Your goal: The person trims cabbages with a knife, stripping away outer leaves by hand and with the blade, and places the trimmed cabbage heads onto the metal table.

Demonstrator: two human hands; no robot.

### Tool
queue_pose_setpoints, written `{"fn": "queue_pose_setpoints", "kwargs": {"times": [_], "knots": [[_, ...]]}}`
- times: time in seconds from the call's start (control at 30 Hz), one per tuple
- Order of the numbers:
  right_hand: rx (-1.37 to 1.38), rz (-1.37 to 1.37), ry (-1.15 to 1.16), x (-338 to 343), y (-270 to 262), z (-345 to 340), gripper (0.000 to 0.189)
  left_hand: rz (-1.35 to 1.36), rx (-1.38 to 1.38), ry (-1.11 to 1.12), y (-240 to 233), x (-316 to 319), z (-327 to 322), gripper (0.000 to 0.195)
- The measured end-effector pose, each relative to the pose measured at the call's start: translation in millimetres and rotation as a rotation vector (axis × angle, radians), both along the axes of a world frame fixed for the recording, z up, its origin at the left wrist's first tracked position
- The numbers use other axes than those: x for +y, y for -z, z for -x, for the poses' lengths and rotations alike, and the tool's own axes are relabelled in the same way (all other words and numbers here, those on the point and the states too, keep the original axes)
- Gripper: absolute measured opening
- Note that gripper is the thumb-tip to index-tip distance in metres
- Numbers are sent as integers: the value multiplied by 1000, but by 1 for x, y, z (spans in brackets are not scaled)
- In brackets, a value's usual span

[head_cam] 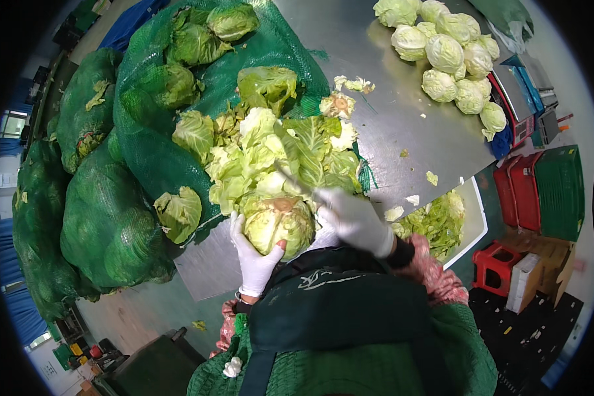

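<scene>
My left hand (257,255), in a white glove, grips a cabbage head (279,227) from the left and below, its cut stem turned up. My right hand (356,222), also gloved and slightly blurred, holds a knife (293,179) whose blade points up and left above the cabbage. Loose cabbage leaves (250,153) are heaped just beyond the head. An open green mesh sack (143,114) lies behind them with several whole cabbages (195,44) on it. Several pale trimmed cabbages (444,52) are piled at the top right of the metal table (349,29).
Full green mesh sacks (111,218) stand at the left. A white bin (477,218) of leaves is by the table's right edge. Further right are red and green crates (559,193), a red stool (495,267) and cardboard boxes (549,257). Leaf scraps (431,178) lie on the metal.
</scene>
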State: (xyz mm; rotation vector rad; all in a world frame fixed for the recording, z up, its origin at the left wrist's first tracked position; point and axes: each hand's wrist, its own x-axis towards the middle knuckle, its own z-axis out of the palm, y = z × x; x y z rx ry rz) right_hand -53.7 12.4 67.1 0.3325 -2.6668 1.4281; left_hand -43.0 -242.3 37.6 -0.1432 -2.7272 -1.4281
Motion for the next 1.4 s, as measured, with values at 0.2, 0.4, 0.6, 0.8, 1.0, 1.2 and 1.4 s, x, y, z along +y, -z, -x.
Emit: {"fn": "queue_pose_setpoints", "kwargs": {"times": [0.2,0.4,0.6,0.8,1.0,1.2,1.4], "knots": [[20,-426,-7,-4,-6,-42,25,123,46,79,-14,38,2,96],[-59,-465,-65,-3,-7,-42,18,210,22,60,-23,49,3,95],[-258,-361,-108,10,1,-34,15,298,8,160,-30,56,10,92],[-443,-367,-172,14,2,-16,17,282,85,202,-20,53,19,91],[-538,-395,-138,6,17,-13,25,281,110,202,-17,48,20,91],[-458,-508,6,4,77,-6,17,149,118,240,-13,42,18,92],[-1329,470,-153,35,13,25,17,-317,-285,150,30,-76,-2,100]]}}
